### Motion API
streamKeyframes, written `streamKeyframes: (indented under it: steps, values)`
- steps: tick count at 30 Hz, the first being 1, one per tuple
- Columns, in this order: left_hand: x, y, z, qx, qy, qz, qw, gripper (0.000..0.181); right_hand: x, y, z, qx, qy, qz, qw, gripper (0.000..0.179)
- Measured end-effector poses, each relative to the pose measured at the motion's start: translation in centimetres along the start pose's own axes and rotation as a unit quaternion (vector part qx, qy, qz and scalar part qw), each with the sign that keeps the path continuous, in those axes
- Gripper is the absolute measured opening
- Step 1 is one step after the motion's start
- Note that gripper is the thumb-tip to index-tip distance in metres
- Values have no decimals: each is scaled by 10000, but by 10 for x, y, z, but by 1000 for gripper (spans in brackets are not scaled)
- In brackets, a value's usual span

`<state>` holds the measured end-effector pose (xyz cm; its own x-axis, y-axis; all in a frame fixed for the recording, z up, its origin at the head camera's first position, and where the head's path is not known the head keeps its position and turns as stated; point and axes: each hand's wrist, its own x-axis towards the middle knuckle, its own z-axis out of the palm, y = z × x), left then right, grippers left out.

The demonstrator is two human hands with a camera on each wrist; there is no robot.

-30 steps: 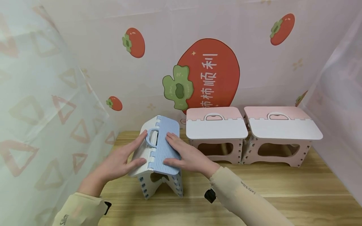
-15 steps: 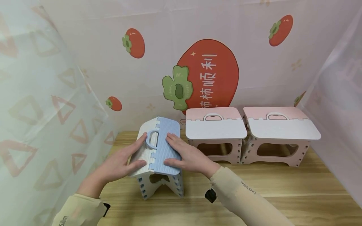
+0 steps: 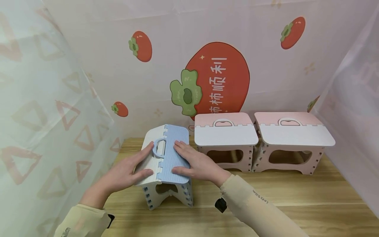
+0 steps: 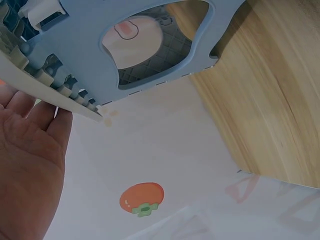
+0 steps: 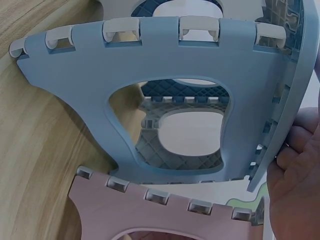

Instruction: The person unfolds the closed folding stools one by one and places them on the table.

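Note:
A folding step stool [image 3: 170, 154], with one white half and one light blue half, stands partly folded at the left of the wooden table. Its top slopes like a low roof on both sides of the hinge. My left hand [image 3: 125, 169] lies on the white half, fingers extended, a fingertip beside the looped handle [image 3: 156, 148]. On the blue half rests my right hand [image 3: 201, 163], its fingers also straight. The right wrist view shows the stool's blue leg panel [image 5: 250, 100] and my right palm [image 5: 300, 190] against the top's edge. In the left wrist view, my left fingers press the white half [image 4: 47, 92].
Two unfolded pink and white stools, one in the middle [image 3: 226, 135] and one at the right [image 3: 296, 135], stand side by side by the back wall. A persimmon-print cloth [image 3: 160, 82] covers the walls. Wooden tabletop [image 3: 237, 210] lies in front of the stools.
The blue and white stool's top has sunk slightly flatter, and its legs have spread a little. Both hands stay on it in nearly the same places. The pink stools have not moved.

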<state>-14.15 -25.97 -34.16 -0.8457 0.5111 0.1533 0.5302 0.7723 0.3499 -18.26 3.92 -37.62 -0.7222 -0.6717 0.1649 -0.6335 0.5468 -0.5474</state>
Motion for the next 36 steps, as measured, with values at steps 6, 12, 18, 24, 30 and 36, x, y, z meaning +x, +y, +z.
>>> streamKeyframes:
  steps: [6,12,18,24,30,36]
  values:
    - [0,-1,2,17,-65,-77,9999,83,0,1,0,-109,-43,-19,9999,85]
    - [-1,0,2,91,-95,-71,9999,82,0,1,0,-170,-75,-36,9998,85]
    - [-1,0,3,121,-137,-124,9998,81,0,2,0,-244,-60,-79,9997,83]
    - [-2,2,2,162,-158,-156,9996,81,0,1,-1,-282,-62,-62,9996,83]
    - [-2,2,2,147,-200,-184,9995,80,0,0,-1,-303,-92,-16,9995,84]
    - [-3,2,1,144,-232,-170,9995,80,0,0,-2,-300,-114,-7,9995,84]
